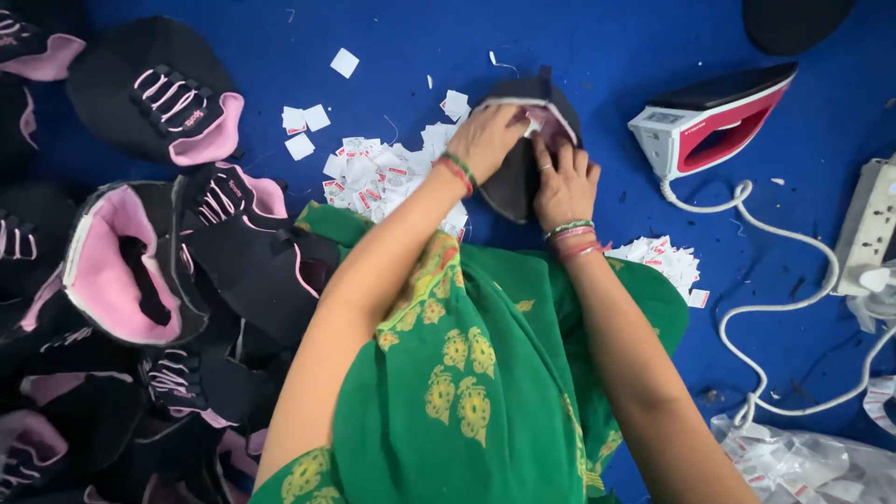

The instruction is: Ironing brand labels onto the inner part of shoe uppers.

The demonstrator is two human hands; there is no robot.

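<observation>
Only one view on my feed, the head cam, so there's no second angle sharing any of the scene. It looks almost straight down from above the person's shoulders onto the blue floor covering (579, 37). Pretty close in: the arms run up from the bottom edge to the left hand (485, 140) and right hand (563, 182) just above center frame, and the green patterned garment (476, 373) fills the lower middle.
</observation>
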